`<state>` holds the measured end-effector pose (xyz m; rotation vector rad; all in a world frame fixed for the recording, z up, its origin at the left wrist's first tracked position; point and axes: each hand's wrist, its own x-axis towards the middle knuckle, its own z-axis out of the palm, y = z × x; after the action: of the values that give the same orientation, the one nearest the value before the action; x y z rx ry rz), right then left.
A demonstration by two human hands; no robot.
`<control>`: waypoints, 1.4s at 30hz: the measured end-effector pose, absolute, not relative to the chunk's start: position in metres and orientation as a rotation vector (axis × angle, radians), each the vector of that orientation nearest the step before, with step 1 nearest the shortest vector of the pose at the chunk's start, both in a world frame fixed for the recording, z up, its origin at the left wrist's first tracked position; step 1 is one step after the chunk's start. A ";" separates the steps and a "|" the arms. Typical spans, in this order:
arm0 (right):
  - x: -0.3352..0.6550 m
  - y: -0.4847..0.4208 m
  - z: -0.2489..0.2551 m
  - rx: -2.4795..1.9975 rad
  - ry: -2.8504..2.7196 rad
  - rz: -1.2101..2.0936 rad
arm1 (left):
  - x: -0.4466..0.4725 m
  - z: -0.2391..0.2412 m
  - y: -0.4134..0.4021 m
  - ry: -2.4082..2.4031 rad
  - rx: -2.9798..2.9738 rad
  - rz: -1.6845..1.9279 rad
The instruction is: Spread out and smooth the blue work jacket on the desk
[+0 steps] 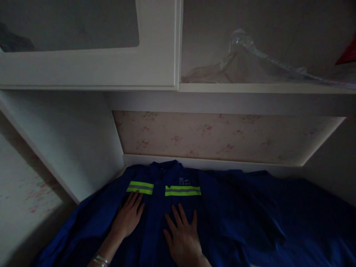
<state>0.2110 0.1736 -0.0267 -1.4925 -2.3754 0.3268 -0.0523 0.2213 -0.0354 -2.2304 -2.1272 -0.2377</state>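
Observation:
A dark blue work jacket (228, 215) with yellow-green reflective stripes (182, 190) across the chest lies spread flat in a dim alcove, collar toward the back wall. My left hand (128, 217) rests palm down on the jacket's left front panel, just below the stripe, fingers apart. To the right of the front placket, my right hand (183, 237) lies flat on the fabric with fingers spread. A silver bracelet (100, 260) sits on my left wrist. Neither hand holds anything.
A floral-patterned panel (222, 137) forms the back wall. White cabinet fronts and a shelf (250, 88) hang overhead, with a clear plastic-wrapped hanger (244, 55) on the shelf. A white side wall (69, 148) closes the left. Something red (347, 55) shows at top right.

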 end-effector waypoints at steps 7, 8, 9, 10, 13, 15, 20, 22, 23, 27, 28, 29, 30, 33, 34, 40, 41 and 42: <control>0.214 0.174 -0.011 -1.446 -2.295 0.454 | -0.051 -0.029 0.228 -2.138 -2.202 -0.136; 0.215 0.176 -0.007 -1.426 -2.266 0.529 | -0.049 -0.026 0.226 -2.132 -2.186 -0.116; 0.217 0.177 -0.004 -1.400 -2.225 0.632 | -0.046 -0.022 0.224 -2.119 -2.170 -0.097; 0.220 0.178 0.000 -1.372 -2.174 0.747 | -0.042 -0.017 0.220 -2.095 -2.158 -0.078; 0.236 0.172 0.012 -1.326 -1.996 1.002 | -0.025 -0.006 0.203 -1.975 -2.169 -0.025; 0.258 0.157 0.018 -1.350 -1.908 1.047 | -0.011 -0.007 0.184 -1.884 -2.201 -0.017; 0.360 0.102 0.012 -1.448 -1.762 0.958 | 0.021 -0.037 0.126 -1.612 -2.333 -0.291; 0.408 0.091 0.002 -1.579 -1.795 0.689 | 0.035 -0.040 0.110 -1.478 -2.360 -0.434; 0.429 0.089 -0.004 -1.657 -1.841 0.540 | 0.045 -0.035 0.105 -1.426 -2.371 -0.496; 0.476 0.098 -0.018 -1.847 -2.074 0.126 | 0.093 0.011 0.102 -1.350 -2.542 -0.736; 0.480 0.103 -0.019 -1.849 -2.121 0.079 | 0.108 0.025 0.105 -1.373 -2.613 -0.787; 0.482 0.107 -0.021 -1.841 -2.161 0.055 | 0.123 0.038 0.108 -1.418 -2.681 -0.829; 0.482 0.112 -0.022 -1.827 -2.191 0.050 | 0.138 0.049 0.112 -1.481 -2.741 -0.857; 0.485 0.124 -0.025 -1.765 -2.130 0.130 | 0.186 0.069 0.127 -1.666 -2.899 -0.884; 0.488 0.127 -0.026 -1.746 -2.058 0.163 | 0.202 0.071 0.134 -1.697 -2.961 -0.873; 0.524 0.138 -0.007 -1.817 -1.591 0.106 | 0.268 0.052 0.173 -1.645 -3.168 -0.677; 0.534 0.137 0.002 -1.827 -1.498 0.097 | 0.272 0.044 0.179 -1.632 -3.180 -0.645; 0.544 0.134 0.011 -1.827 -1.398 0.095 | 0.274 0.035 0.183 -1.620 -3.189 -0.610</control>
<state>0.5444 0.1337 0.0112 -1.8267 -1.3977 0.0946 0.2739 0.1834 0.0353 -3.1890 -1.6199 -0.6104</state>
